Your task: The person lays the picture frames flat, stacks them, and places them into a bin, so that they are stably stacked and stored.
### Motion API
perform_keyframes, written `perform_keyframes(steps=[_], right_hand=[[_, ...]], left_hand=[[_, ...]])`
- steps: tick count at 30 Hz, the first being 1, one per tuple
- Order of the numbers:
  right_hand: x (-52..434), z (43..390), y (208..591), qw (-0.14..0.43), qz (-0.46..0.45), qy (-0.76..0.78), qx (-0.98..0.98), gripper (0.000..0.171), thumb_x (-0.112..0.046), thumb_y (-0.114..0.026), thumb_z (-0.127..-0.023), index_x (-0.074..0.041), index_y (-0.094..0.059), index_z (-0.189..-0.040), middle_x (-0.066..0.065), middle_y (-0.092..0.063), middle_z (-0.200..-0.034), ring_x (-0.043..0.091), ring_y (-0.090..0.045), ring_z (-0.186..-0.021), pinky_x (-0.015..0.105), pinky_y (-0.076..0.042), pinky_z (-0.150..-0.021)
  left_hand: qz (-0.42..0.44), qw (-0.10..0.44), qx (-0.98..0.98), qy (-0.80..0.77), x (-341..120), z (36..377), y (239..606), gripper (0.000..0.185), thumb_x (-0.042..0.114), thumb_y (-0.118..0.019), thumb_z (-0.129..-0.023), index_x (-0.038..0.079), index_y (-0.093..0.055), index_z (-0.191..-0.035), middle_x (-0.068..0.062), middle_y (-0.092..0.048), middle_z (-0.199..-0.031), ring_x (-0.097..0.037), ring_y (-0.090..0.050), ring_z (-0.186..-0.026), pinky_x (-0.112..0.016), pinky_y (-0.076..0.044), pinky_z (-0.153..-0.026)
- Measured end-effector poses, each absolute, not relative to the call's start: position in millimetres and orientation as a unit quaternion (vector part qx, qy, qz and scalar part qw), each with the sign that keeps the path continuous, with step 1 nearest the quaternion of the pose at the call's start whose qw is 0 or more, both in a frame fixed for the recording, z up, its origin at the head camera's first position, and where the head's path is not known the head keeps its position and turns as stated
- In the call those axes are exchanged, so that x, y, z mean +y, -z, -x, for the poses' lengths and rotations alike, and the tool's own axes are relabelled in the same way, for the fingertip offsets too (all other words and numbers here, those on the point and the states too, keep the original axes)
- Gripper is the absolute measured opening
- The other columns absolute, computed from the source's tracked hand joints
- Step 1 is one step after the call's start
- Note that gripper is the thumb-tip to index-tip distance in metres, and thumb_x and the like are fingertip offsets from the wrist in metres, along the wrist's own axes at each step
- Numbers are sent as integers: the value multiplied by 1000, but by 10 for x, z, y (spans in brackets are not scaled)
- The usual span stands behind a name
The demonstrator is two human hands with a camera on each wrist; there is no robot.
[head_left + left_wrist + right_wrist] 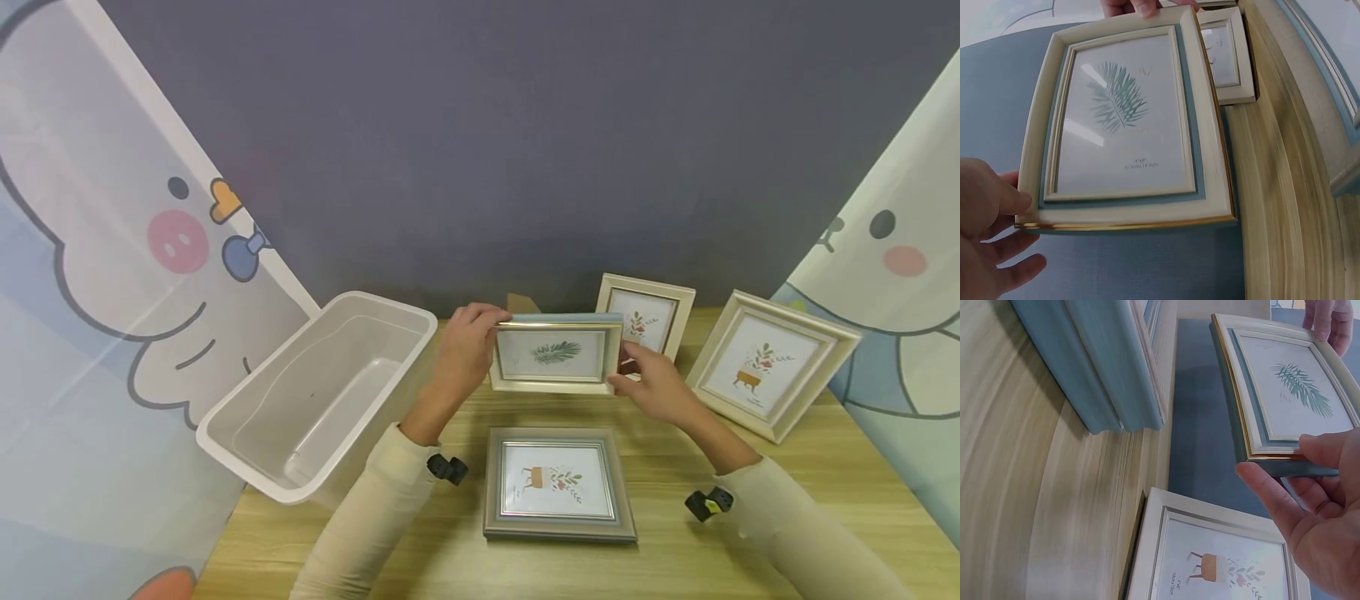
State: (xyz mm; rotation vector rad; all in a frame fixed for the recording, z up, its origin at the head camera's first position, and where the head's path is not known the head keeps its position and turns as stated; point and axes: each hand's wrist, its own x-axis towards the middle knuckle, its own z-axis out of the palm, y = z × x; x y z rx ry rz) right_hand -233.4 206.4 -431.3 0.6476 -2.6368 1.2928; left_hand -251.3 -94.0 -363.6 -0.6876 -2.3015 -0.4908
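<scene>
From the head camera, both hands are holding a cream frame with a leaf print [557, 354] off the bench [750, 533], just above and beyond a grey frame [558, 483] lying flat at 6 o'clock of it. The left hand [463, 350] is gripping the frame's upper left corner, and the right hand [654, 383] is pinching its lower right corner. A white bin [322, 396] is standing open at 9 o'clock, a small cream frame [647, 317] is leaning upright at 1 o'clock, and a larger cream frame [772, 362] is propped at 3 o'clock. To handle this well, I judge that both grips should be staying on the moulding, off the glass, with the frame kept level and clear of the propped frames behind.

In the left wrist view, the thumb and fingers [1013, 200] are curling round the frame's near edge, where a gold strip is running along the rim. The print is showing a green fern-like leaf on white, bordered by a pale blue band inside a cream moulding.

In the right wrist view, the thumb is pressing on the front edge while the fingers [1285, 500] are supporting the back, so the grip is closed on the frame. The glass is reflecting light.
</scene>
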Motion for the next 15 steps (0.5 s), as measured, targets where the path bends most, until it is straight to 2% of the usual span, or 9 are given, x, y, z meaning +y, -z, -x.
perform_keyframes(steps=[4, 11, 15], right_hand=[[2090, 2318, 4312, 64, -213, -429, -875, 14, -4, -66, -88, -5, -53, -92, 12, -61, -87, 34, -69, -89, 21, -57, -60], [2123, 2286, 4291, 54, -225, -432, -872, 15, -5, -67, -88, -3, -53, -94, 14, -62, -89, 34, -69, -90, 24, -58, -61], [2163, 2265, 4283, 44, -231, -445, -864, 16, -5, -66, -89, -1, -52, -96, 15, -60, -90, 28, -70, -86, 29, -59, -62]], left_hand=[[263, 315, -883, 227, -975, 2508, 3647, 27, -6, -60, -88, 11, -70, -106, -6, -67, -107, -23, -63, -98, -32, -53, -83], [237, 216, -882, 347, -1059, 2510, 3632, 24, 0, -63, -89, 11, -70, -110, -8, -65, -110, -19, -64, -92, -29, -56, -76], [234, 151, -866, 416, -1107, 2502, 3595, 27, 6, -63, -91, 11, -66, -118, -7, -62, -113, -18, -60, -96, -31, -56, -82]])
